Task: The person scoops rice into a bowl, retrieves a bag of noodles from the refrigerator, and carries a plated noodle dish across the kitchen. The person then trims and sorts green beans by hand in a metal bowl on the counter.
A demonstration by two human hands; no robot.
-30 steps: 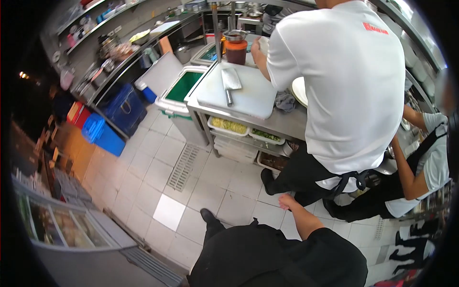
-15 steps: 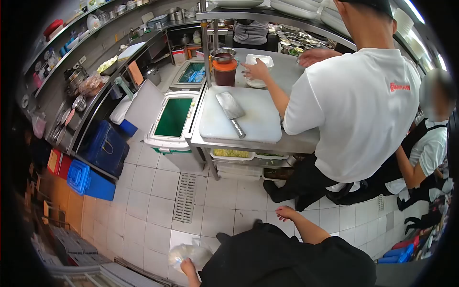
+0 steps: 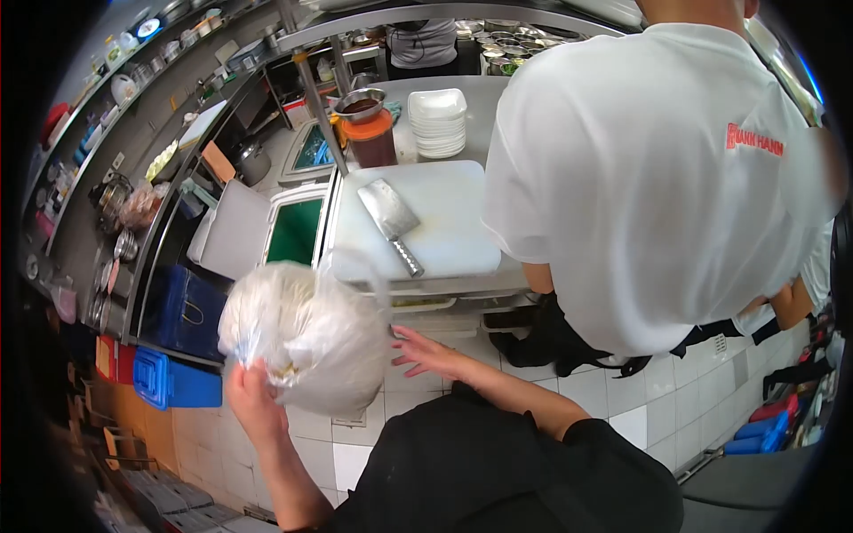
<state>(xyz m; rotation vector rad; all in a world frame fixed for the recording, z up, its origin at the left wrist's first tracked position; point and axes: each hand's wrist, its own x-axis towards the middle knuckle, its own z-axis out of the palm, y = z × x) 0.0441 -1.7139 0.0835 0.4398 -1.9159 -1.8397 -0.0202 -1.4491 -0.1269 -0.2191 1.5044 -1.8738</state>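
Note:
A bulky, translucent white plastic bag [image 3: 306, 333] hangs in front of me, filled with something pale that I cannot make out. My left hand [image 3: 253, 391] grips its lower left side. Just right of the bag is my right hand [image 3: 426, 351], fingers spread and holding nothing. One loop handle of the bag stands up near the counter edge. Beyond it, a cleaver [image 3: 389, 218] lies on a white cutting board [image 3: 453, 213].
A co-worker in a white shirt [image 3: 640, 169] stands close on my right. White dishes [image 3: 437, 124] are stacked behind the board, beside an orange-rimmed container [image 3: 370, 138]. An opened bin with a green inside [image 3: 298, 229] stands left of the counter. Blue tubs [image 3: 178, 377] sit at left.
My left hand has lifted the bag from low beside me up to the front. My right hand has moved left toward it, and I am nearer the counter. The co-worker's arms have dropped from the dishes.

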